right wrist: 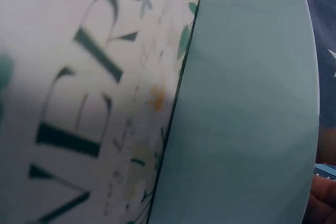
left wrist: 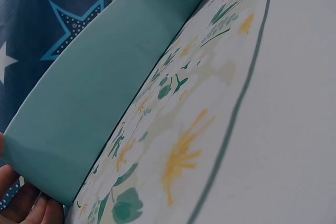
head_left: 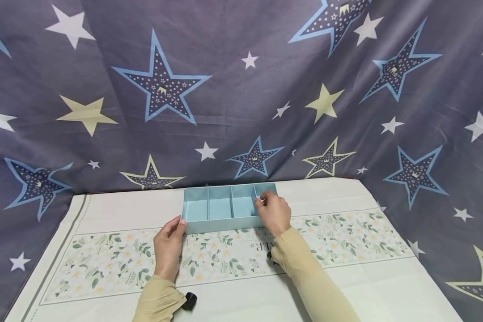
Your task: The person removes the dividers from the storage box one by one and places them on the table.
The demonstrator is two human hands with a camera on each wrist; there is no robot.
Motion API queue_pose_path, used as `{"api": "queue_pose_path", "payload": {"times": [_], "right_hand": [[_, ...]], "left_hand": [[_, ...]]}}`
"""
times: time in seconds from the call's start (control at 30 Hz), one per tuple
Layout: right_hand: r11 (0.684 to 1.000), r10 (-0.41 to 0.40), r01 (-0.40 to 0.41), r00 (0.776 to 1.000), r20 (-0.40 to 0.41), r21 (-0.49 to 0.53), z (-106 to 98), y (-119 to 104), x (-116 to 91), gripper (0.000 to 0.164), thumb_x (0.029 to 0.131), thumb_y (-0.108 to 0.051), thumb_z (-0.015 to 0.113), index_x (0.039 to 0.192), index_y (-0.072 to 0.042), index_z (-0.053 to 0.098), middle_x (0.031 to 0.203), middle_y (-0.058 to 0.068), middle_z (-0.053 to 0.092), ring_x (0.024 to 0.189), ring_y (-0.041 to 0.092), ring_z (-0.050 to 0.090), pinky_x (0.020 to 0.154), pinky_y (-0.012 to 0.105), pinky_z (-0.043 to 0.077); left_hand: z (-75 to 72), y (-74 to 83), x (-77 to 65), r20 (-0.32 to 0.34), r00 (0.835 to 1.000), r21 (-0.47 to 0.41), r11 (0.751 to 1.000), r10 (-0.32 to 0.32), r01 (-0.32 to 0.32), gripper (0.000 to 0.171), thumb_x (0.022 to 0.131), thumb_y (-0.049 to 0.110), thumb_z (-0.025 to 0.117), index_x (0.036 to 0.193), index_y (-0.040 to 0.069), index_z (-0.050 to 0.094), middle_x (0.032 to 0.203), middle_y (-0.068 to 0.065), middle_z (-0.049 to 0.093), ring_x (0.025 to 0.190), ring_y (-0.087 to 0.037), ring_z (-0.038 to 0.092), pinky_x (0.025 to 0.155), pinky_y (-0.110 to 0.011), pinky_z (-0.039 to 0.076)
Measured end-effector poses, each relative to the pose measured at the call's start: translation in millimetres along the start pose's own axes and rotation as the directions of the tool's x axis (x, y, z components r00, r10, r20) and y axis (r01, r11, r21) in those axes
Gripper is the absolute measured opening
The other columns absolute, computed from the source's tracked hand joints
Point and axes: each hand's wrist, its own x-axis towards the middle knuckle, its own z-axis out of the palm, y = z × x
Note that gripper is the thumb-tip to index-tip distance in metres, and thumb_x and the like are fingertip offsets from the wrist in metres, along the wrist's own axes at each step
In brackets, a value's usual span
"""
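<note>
A shallow light-blue box (head_left: 225, 225) with a row of open compartments and thin upright dividers sits at the back of the table. My left hand (head_left: 169, 243) grips its front left corner, thumb at the rim. In the left wrist view the left fingers (left wrist: 37, 207) curl at the bottom corner of the box's plain front wall (left wrist: 100, 87). Over the right end reaches my right hand (head_left: 274, 213), fingers bent and tips at the rightmost divider, which they seem to pinch. The right wrist view shows mostly the front wall (right wrist: 247, 98), with part of the right fingers (right wrist: 323, 199) beyond its rim.
A white tablecloth (head_left: 233, 304) with a flowered band (head_left: 116, 255) and dark lettering (head_left: 261, 247) covers the table. Close behind the box hangs a dark star-patterned curtain (head_left: 221, 103), which also closes off the right side. Black straps (head_left: 190, 301) show at the sleeves.
</note>
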Motion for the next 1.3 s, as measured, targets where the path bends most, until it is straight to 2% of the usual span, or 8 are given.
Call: {"api": "queue_pose_path", "payload": {"times": [0.23,0.43,0.73,1.3], "right_hand": [[0.999,-0.011,0.012,1.0,0.017,-0.05,2,0,3,0.015,0.078,-0.033,0.065,0.074,-0.018,0.064,0.064,0.0,0.062,0.052,0.018,0.051,0.043,0.04,0.045],[0.997,-0.003,0.005,1.0,0.027,-0.08,5,-1,4,0.016,0.078,-0.034,0.066,0.072,-0.019,0.063,0.064,0.002,0.063,0.051,0.02,0.051,0.042,0.041,0.045],[0.993,-0.03,0.035,0.999,0.043,-0.115,9,-1,4,0.023,0.077,-0.027,0.067,0.058,-0.021,0.055,0.053,-0.003,0.054,0.043,0.014,0.043,0.035,0.035,0.037],[0.991,-0.074,0.072,0.997,-0.012,-0.113,11,1,5,0.018,0.076,-0.023,0.066,0.06,-0.021,0.06,0.054,-0.002,0.057,0.045,0.015,0.044,0.035,0.036,0.039]], "left_hand": [[0.4,0.5,-1.3,0.004,1.0,0.002,1.0,-0.007,0.007,0.041,0.078,0.056,0.059,0.111,0.031,0.058,0.113,0.003,0.058,0.099,-0.006,0.05,0.089,-0.033,0.047],[0.0,2.9,-0.1,0.007,1.0,0.014,1.0,0.005,-0.005,0.039,0.08,0.054,0.059,0.112,0.031,0.058,0.114,0.003,0.058,0.099,-0.007,0.05,0.09,-0.033,0.046],[-0.6,1.7,-1.2,-0.001,1.0,0.011,1.0,0.004,-0.004,0.042,0.078,0.056,0.059,0.111,0.03,0.058,0.113,0.002,0.058,0.099,-0.007,0.05,0.089,-0.034,0.047],[-0.7,0.8,-0.5,-0.011,1.0,0.017,1.0,0.017,-0.017,0.043,0.077,0.059,0.059,0.11,0.031,0.059,0.111,0.004,0.059,0.096,-0.006,0.052,0.085,-0.033,0.049]]}}
